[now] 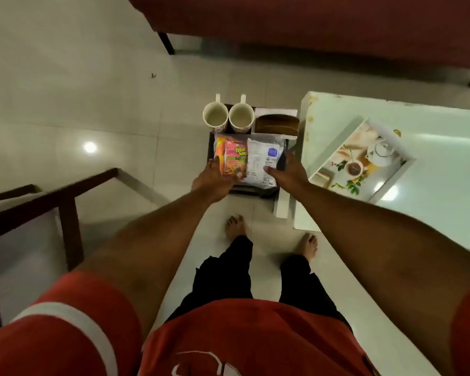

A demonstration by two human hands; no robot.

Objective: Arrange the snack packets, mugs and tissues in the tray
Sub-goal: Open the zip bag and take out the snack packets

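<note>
Both hands hold a dark rectangular tray [251, 191] in the air above a pale tiled floor [92, 104]. Left hand [215, 180] grips the tray's 9 o'clock rim, with its thumb side lying over the edge of an orange-and-pink snack packet [232, 158]. Right hand [288, 172] grips the 3 o'clock rim, fingers curled around the edge and thumb pressed onto a white printed snack packet [265, 158].

The two packets lie flat side by side in the tray's 6 o'clock half, touching one another. At the tray's 12 o'clock end stand two cream ceramic mugs [215, 116] [240, 118], upright, touching, with handles pointing to 12 o'clock. Just beside them, at 1 o'clock, sits a brown wooden holder with white tissues [276, 123].

At 3 o'clock of the tray is a white glossy table [432, 213], bearing a white serving tray with a printed teapot picture [403, 170]. A dark wooden chair frame [65, 202] stands at 8 o'clock, and a red sofa [310, 23] runs across at 12 o'clock. Bare feet [235, 226] are on the floor below the tray.
</note>
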